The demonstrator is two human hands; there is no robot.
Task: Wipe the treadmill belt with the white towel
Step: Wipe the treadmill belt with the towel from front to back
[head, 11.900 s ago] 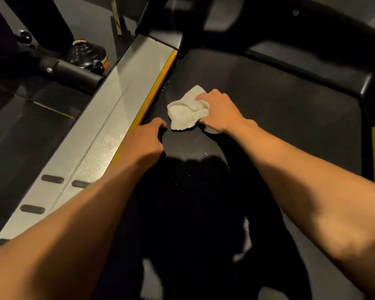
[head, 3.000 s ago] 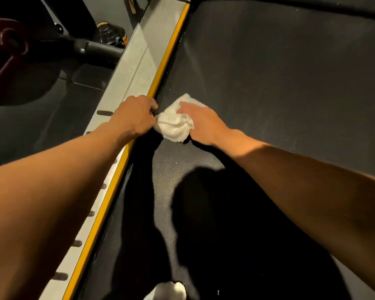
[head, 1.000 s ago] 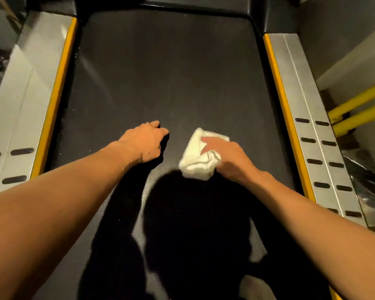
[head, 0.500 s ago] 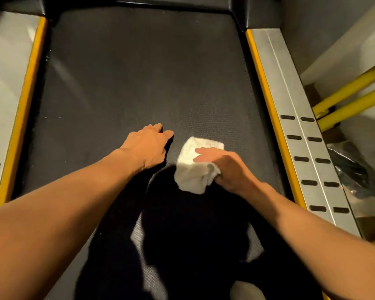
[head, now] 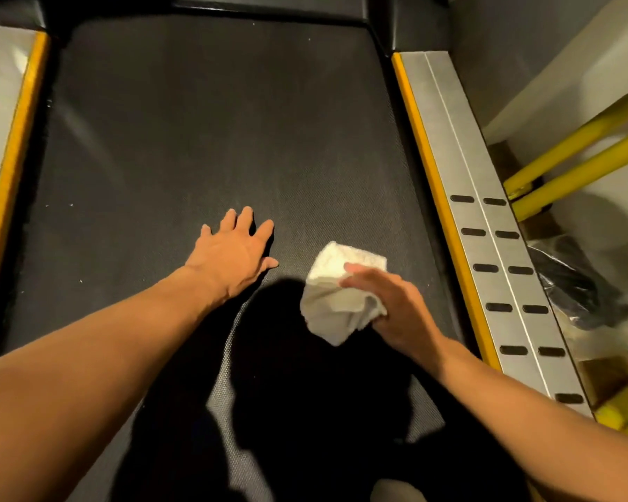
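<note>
The dark textured treadmill belt (head: 203, 132) fills the middle of the view. A crumpled white towel (head: 336, 291) sits right of the belt's centre, and my right hand (head: 396, 313) grips its right side with fingers over the top; whether the towel touches the belt is unclear. My left hand (head: 234, 253) lies flat on the belt to the left of the towel, fingers spread and straight, holding nothing. My shadow darkens the belt below both hands.
Silver side rails with yellow edging run along both sides: right rail (head: 486, 219), left rail (head: 0, 114). Yellow bars (head: 573, 161) and a black plastic-wrapped object (head: 577, 284) lie beyond the right rail. A black motor cover (head: 269, 5) bounds the belt's far end.
My left hand has spread its fingers flat on the belt. My right hand has bunched the towel up and pulled it slightly nearer. Earlier the towel was at the belt's left edge.
</note>
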